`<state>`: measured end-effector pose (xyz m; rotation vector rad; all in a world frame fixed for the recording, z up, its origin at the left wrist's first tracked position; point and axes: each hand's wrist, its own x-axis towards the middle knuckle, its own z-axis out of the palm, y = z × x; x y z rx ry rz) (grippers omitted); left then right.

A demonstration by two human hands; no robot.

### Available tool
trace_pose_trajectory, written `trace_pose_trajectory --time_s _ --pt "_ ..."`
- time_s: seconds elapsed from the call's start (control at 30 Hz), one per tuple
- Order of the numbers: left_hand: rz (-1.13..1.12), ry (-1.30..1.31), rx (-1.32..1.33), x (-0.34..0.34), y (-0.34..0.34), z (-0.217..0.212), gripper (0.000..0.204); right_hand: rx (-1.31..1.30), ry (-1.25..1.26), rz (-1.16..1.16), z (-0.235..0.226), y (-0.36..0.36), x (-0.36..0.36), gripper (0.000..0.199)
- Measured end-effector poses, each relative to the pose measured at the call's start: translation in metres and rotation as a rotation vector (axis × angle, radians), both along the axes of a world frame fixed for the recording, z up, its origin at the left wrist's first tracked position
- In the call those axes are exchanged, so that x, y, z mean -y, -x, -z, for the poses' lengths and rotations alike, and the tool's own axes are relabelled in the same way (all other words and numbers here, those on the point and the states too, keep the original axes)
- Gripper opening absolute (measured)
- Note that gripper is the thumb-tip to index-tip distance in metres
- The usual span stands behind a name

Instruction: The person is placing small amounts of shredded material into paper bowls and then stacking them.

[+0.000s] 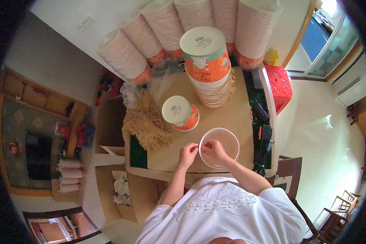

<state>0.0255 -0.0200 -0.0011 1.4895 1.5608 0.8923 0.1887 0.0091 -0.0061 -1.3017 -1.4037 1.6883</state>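
A white paper bucket (231,140) stands mouth up on the table in front of me. My left hand (188,155) is outside its left rim, fingertips pinched together against the wall. Inside the mouth, my right hand (214,149) has its fingers closed near that same stretch of wall. Whatever small thing lies between the fingertips is too hidden to name. Beyond them, an orange and green printed bucket (177,110) rests upside down. To the left lies a heap of tan cord handles (145,125). A tall stack of upside-down printed buckets (207,67) rises behind, with cord handles hanging along its right side.
Several plastic-wrapped stacks of buckets (160,25) line the wall at the back. Black adapters and cables (264,134) lie along the table's right edge. A red stool (278,87) stands to the right, and an open carton (110,191) sits at the lower left.
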Motion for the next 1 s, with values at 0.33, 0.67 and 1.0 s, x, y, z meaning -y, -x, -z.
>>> trace_pose_trajectory --time_s 0.33,0.67,1.0 --pt "-0.187 -0.023 -0.049 -0.003 0.0 0.004 0.007 0.08 -0.133 0.007 -0.01 -0.001 0.0 0.012" --pt "0.074 0.061 0.367 -0.003 -0.017 -0.074 0.018 -0.087 -0.039 -0.074 -0.059 -0.017 -0.003 0.015" --pt "-0.001 -0.047 0.123 -0.005 -0.016 -0.074 0.009 0.017 -0.169 -0.132 -0.067 -0.021 -0.002 0.015"
